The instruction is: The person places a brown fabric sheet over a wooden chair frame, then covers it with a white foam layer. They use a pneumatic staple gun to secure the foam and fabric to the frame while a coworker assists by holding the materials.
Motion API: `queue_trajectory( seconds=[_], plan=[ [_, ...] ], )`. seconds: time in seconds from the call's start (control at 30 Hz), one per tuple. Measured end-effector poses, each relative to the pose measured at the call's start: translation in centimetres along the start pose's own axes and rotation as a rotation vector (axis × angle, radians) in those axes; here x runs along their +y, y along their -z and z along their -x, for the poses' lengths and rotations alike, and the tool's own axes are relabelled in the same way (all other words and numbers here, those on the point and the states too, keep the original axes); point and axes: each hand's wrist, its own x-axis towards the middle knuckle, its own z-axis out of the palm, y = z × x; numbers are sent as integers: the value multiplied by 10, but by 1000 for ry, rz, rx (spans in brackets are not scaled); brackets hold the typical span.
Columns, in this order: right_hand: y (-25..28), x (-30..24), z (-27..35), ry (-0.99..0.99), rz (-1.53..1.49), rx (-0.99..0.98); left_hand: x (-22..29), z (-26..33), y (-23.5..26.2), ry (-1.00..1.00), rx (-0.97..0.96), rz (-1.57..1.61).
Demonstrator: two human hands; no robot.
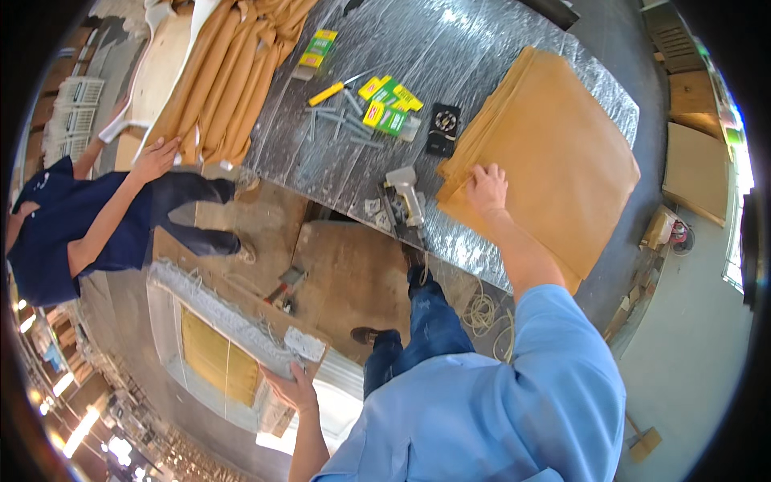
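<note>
My right hand (487,189) rests on a stack of tan leather-like sheets (562,153) on the table, near the stack's left edge. Its fingers are slightly bent and apart, touching the top sheet. Low on the left, my left hand (294,390) grips the end of a padded frame (233,317) with a wooden edge, whitish padding and a yellow panel. A grey staple gun (405,195) lies at the table's front edge, left of the stack. Beyond it is a small black case (443,128) with a round pattern.
The table (361,177) has a shiny wrapped top. On it lie green-yellow boxes (389,104), staple strips (341,120) and a yellow-handled tool (327,94). A co-worker (88,217) touches gathered tan covers (217,80) at far left. A hammer (285,285) and coiled hose (482,313) lie below.
</note>
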Motion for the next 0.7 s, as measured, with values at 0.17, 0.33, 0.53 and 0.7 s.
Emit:
queue_trajectory(
  seconds=[0.17, 0.33, 0.53, 0.7],
  plan=[
    [1, 30, 4, 74, -305, 76, -8, -5, -4, -30, 35, -53],
    [14, 25, -7, -327, -512, -317, -25, 8, -10, 3, 41, -69],
    [31, 77, 7, -770, -664, 361, -14, -21, 13, -117, 23, -81],
    [169, 191, 16, -59, 1003, 128, -56, 15, 19, -113, 16, -97]
  ],
)
